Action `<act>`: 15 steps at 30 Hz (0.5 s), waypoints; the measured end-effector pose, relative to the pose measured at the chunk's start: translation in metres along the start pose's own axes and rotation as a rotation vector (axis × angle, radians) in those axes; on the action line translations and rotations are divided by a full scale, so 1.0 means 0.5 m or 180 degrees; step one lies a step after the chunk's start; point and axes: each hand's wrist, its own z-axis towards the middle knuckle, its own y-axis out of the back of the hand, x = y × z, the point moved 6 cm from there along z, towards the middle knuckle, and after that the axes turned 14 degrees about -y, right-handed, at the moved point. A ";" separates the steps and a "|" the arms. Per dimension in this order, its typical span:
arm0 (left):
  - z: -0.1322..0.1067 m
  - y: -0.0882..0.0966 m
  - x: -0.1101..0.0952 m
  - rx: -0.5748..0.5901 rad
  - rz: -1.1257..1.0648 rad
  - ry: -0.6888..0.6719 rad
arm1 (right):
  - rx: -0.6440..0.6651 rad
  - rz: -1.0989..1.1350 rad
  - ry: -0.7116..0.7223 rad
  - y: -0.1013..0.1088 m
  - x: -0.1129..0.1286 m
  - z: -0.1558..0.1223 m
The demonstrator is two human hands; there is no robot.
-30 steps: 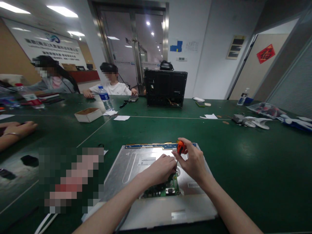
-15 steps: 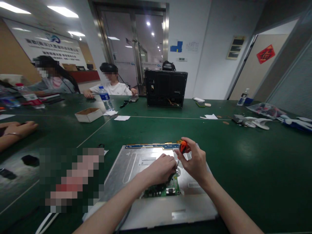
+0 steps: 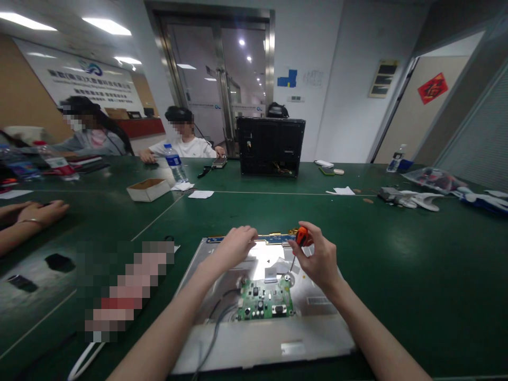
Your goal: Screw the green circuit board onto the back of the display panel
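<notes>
I see the left hand (image 3: 237, 246) at eleven o'clock from the circuit board (image 3: 265, 302), fingers bent, leaving the board uncovered; whether it grips anything, I cannot tell. The board sits on a metal panel (image 3: 317, 325) laid flat, likely for firm support. At one o'clock, the right hand (image 3: 320, 260) pinches an orange screwdriver (image 3: 301, 236), slanted so its shaft points toward the board's corner.
</notes>
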 end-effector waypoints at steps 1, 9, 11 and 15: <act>-0.006 0.002 0.010 0.0050 -0.0023 0.0001 | -0.0004 0.0000 -0.0002 0.000 -0.001 0.001; 0.000 -0.042 -0.027 0.0312 -0.0352 -0.0425 | -0.0002 -0.0001 -0.0016 -0.002 -0.003 0.001; 0.012 -0.054 -0.048 0.0352 -0.0360 -0.0538 | 0.0021 0.0018 -0.0051 -0.004 -0.006 0.002; 0.027 -0.074 -0.068 0.0426 -0.0319 -0.0611 | 0.0051 0.0056 -0.0091 -0.006 -0.011 0.002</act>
